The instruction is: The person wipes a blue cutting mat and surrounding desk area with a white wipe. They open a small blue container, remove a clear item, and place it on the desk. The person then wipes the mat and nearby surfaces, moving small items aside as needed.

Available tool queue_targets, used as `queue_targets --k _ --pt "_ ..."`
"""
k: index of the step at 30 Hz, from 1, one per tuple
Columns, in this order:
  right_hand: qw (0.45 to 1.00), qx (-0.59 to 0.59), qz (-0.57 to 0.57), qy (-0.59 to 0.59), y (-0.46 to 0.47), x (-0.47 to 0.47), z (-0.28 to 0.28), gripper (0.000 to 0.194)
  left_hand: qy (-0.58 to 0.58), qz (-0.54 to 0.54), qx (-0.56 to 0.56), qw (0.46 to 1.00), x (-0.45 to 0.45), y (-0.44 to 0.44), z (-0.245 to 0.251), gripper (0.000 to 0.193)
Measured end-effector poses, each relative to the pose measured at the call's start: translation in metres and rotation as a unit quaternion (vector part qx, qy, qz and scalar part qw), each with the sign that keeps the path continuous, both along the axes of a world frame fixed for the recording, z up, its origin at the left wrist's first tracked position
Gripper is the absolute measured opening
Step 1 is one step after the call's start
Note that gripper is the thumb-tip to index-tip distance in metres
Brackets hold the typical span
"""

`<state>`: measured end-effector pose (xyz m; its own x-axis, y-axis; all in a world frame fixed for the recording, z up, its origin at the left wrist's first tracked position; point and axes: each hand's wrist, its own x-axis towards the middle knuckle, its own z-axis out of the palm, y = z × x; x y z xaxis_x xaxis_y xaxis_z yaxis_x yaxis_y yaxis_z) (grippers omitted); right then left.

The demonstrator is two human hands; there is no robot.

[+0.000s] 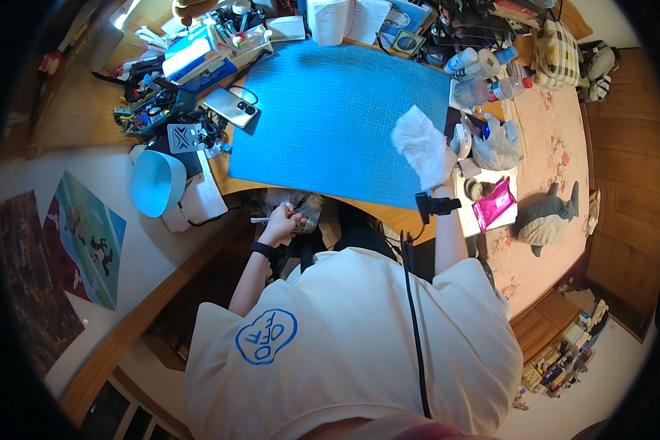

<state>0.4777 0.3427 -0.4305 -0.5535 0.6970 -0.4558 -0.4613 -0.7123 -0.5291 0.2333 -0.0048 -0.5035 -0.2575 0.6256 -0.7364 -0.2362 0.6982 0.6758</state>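
My left hand point(287, 221) is below the near edge of the desk with its fingers curled. A short white stick point(259, 220) juts out from it to the left. Just behind these fingers is a clear plastic bag point(309, 206) with mixed contents; whether the hand also grips the bag is unclear. Over the right side of the blue cutting mat point(330, 121), my right hand point(446, 180) holds a crumpled white tissue or cloth point(418, 143), which hides most of the fingers.
A smartphone point(231, 106) lies at the mat's left edge, near a light-blue bin point(158, 181). Bottles point(492, 91), a plastic bag point(498, 143) and a pink foil packet point(495, 204) sit on the right. A black cable point(412, 319) hangs down over my shirt.
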Motion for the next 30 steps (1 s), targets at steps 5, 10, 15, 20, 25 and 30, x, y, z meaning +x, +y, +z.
queue_targets --k 5,10,15,20,25,30 --pt "0.408 0.626 0.324 -0.58 -0.025 0.004 -0.066 0.078 -0.01 -0.012 -0.015 1.0 0.0 0.001 0.0 0.018" --pt "0.303 0.654 0.193 -0.666 -0.028 -0.036 -0.086 0.088 -0.003 -0.025 -0.024 0.999 -0.001 0.006 0.006 0.019" --pt "0.34 0.662 0.174 -0.644 -0.004 -0.064 -0.091 0.082 -0.012 0.0 -0.031 0.999 0.002 0.003 0.008 0.019" --pt "0.29 0.731 0.266 -0.558 -0.068 -0.066 -0.092 0.072 0.038 -0.036 -0.034 0.998 0.003 0.003 0.0 0.019" --pt "0.443 0.625 0.196 -0.613 -0.074 -0.05 -0.095 0.067 0.027 -0.01 -0.011 1.0 0.0 0.002 -0.01 0.018" --pt "0.383 0.55 0.025 -0.742 0.001 -0.054 -0.111 0.067 0.051 -0.024 -0.009 0.998 -0.002 0.001 -0.005 0.018"
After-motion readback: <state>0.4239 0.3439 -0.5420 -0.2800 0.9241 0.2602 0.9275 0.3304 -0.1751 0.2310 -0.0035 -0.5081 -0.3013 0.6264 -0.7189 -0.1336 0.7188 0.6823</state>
